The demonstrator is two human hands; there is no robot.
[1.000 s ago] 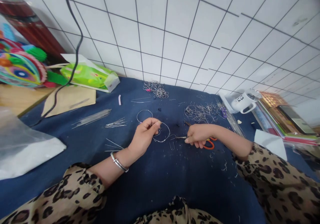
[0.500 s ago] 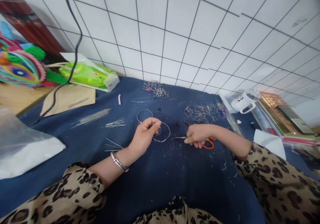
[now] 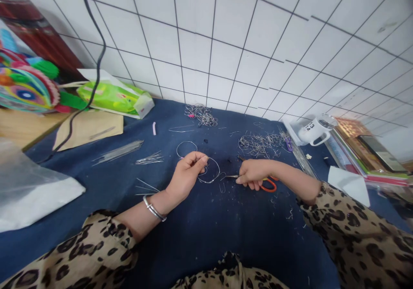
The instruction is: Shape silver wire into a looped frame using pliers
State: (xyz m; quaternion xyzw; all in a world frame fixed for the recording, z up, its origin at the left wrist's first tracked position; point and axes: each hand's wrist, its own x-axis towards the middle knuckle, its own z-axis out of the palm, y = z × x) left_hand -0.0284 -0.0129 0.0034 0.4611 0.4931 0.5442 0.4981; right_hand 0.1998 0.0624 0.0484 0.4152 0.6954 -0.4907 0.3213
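My left hand (image 3: 190, 170) pinches a thin wire ring (image 3: 215, 178) between thumb and fingertips. Another wire loop (image 3: 186, 142) shows just beyond its knuckles; whether the two are joined is hidden. To its right, my right hand (image 3: 252, 173) is closed around slim pointed pliers (image 3: 231, 176), mostly covered by the palm. At their tip is a small bent wire (image 3: 222, 178), close to the ring but apart from it. Orange scissor-like handle loops (image 3: 268, 185) stick out beneath the right hand; I cannot tell whether they belong to a separate tool.
Tangled wire pieces (image 3: 261, 144) and another wire heap (image 3: 201, 115) lie toward the wall. Straight wires (image 3: 119, 151) and shorter ones (image 3: 150, 158) are at left. A white mug (image 3: 314, 130), books (image 3: 371, 151), a tissue pack (image 3: 112, 97) and a plastic bag (image 3: 35, 190) surround the blue cloth.
My right hand has shifted very slightly left with the pliers. My left hand and the wire ring have stayed in place.
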